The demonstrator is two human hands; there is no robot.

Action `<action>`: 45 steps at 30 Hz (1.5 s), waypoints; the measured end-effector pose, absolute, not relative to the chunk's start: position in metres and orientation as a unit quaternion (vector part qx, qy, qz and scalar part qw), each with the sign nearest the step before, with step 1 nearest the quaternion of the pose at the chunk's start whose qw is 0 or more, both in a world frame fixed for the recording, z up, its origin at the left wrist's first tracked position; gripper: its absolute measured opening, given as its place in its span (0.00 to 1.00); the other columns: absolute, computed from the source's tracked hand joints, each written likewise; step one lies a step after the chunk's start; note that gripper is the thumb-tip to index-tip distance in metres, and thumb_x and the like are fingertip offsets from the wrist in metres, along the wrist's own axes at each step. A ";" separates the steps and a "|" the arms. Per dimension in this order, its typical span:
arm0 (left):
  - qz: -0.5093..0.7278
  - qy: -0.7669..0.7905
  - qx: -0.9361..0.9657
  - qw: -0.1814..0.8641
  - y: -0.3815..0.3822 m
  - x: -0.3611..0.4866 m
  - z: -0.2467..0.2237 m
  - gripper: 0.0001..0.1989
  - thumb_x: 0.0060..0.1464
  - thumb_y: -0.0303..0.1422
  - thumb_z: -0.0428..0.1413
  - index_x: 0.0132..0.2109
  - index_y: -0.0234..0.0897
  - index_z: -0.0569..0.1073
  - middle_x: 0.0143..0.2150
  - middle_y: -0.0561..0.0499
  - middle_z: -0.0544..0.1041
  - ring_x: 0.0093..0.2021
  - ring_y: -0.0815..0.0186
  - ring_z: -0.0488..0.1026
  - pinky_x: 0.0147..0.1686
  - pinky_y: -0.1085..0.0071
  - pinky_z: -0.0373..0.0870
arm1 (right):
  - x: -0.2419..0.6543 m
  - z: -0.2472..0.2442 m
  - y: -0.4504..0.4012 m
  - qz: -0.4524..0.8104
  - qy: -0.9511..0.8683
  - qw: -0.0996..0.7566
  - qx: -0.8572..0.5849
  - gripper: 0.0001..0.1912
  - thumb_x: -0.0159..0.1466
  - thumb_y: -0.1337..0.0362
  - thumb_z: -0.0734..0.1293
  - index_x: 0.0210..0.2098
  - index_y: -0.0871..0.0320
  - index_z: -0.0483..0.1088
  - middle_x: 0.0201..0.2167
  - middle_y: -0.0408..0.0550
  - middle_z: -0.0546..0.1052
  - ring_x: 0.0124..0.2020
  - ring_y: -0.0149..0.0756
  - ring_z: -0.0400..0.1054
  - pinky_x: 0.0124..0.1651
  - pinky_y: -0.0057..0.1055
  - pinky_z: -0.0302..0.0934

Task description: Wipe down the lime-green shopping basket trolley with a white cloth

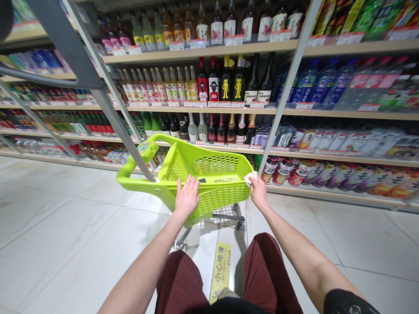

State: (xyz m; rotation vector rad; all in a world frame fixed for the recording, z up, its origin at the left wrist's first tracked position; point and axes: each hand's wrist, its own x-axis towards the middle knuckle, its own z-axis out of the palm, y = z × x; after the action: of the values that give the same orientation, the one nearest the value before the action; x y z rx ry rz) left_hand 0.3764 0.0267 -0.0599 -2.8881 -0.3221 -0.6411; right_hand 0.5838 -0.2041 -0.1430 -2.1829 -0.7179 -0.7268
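Observation:
A lime-green plastic shopping cart (225, 198) stands sideways in front of me, its handle pointing left. My left hand (187, 195) lies on the cart's near side wall, fingers stretched out over the top rim. At the basket's right end, my right hand (258, 192) has its fingers closed on a crumpled white cloth or tissue (250, 178), pressed against the corner of the rim. A small dark flat piece shows inside the basket near the left fingertips; what it is I cannot tell.
Shelves of bottles (218, 83) rise right behind the cart, with large juice bottles (334, 176) at lower right. A grey metal post (108, 96) crosses the upper left. A yellow floor sticker (221, 270) lies on white tiles (81, 226) between my knees.

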 end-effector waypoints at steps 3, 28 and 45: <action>-0.213 -0.116 -0.966 0.085 0.024 0.378 -0.058 0.24 0.49 0.30 0.45 0.55 0.34 0.62 0.58 0.43 0.62 0.62 0.58 0.47 0.59 0.47 0.32 | 0.561 -0.138 -0.176 -0.273 -0.321 0.370 -0.828 0.19 0.53 0.75 0.56 0.41 0.59 0.70 0.48 0.55 0.67 0.50 0.42 0.59 0.51 0.42 0.56; -0.450 -0.281 -0.848 0.009 0.087 0.300 0.001 0.31 0.51 0.32 0.45 0.61 0.34 0.46 0.63 0.40 0.52 0.63 0.56 0.45 0.59 0.50 0.39 | 0.444 0.004 -0.033 -0.258 -0.526 0.514 -0.627 0.20 0.57 0.74 0.56 0.46 0.55 0.68 0.50 0.50 0.67 0.52 0.38 0.60 0.53 0.39 0.57; -0.326 -0.294 -0.898 0.016 0.109 0.268 0.000 0.32 0.48 0.31 0.49 0.60 0.32 0.50 0.62 0.41 0.53 0.63 0.57 0.43 0.59 0.46 0.39 | 0.412 0.041 0.023 -0.363 -0.783 0.205 -0.462 0.17 0.62 0.68 0.59 0.51 0.53 0.64 0.53 0.48 0.65 0.59 0.43 0.51 0.53 0.45 0.56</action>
State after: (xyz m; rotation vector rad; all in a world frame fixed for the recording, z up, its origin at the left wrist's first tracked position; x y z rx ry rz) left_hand 0.2682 0.1088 -0.0003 -2.7934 -0.9143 -1.0143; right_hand 0.4118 0.0226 0.0413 -1.2882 -2.1826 -1.0124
